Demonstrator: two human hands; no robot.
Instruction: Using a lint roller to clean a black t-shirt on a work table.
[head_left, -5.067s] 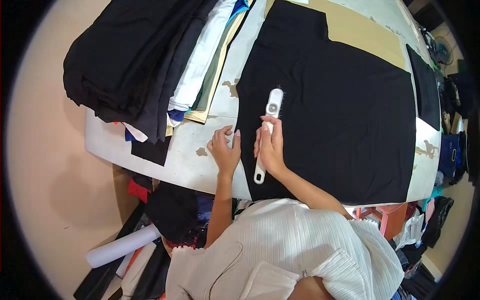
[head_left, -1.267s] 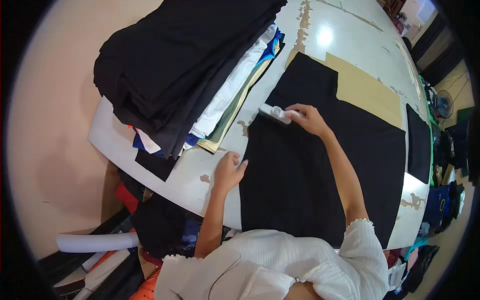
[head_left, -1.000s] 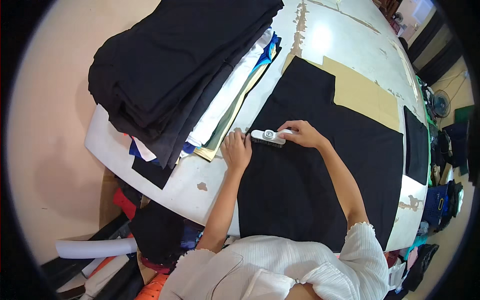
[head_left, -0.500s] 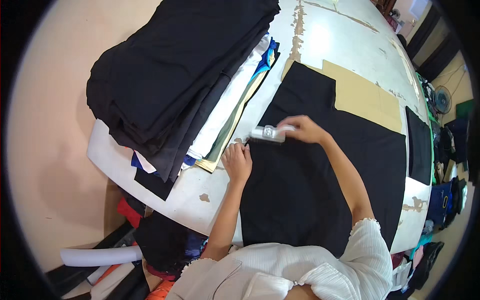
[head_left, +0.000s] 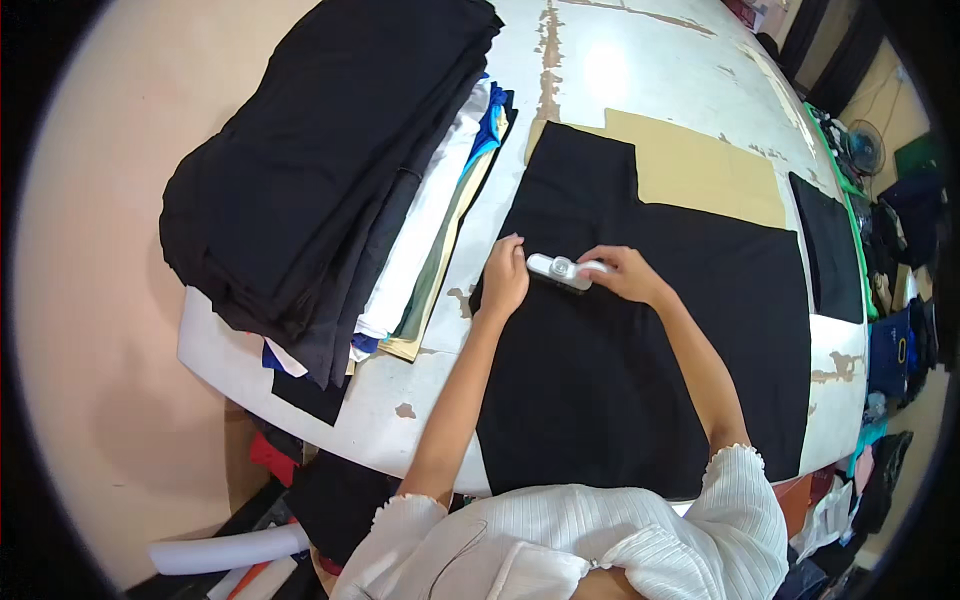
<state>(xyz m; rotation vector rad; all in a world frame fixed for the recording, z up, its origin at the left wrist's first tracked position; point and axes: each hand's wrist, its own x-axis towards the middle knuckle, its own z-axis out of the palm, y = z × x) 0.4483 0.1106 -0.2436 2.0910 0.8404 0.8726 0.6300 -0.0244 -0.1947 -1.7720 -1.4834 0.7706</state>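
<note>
A large black cloth piece point(head_left: 640, 350) lies flat on the table in front of me. My right hand point(head_left: 632, 275) grips the handle of a white lint brush point(head_left: 561, 267), which has a round part on top. The brush is over the upper left part of the black cloth; whether its underside touches the cloth cannot be made out. At the cloth's left edge rests my left hand point(head_left: 505, 278), its fingers extended and close together, with the tips near the brush's left end. No object shows in this hand.
A tall stack of folded cloth point(head_left: 320, 150), mostly black, stands to the left. Tan cloth or card point(head_left: 700, 172) sticks out beyond the black piece. On the right lies a folded black cloth point(head_left: 828, 250). The white tabletop point(head_left: 440, 375) has peeling patches. A fan point(head_left: 864, 147) stands far right.
My left hand has moved farther up along the cloth's left edge. My right hand and the brush have shifted slightly rightward. The whole view has also tilted a little.
</note>
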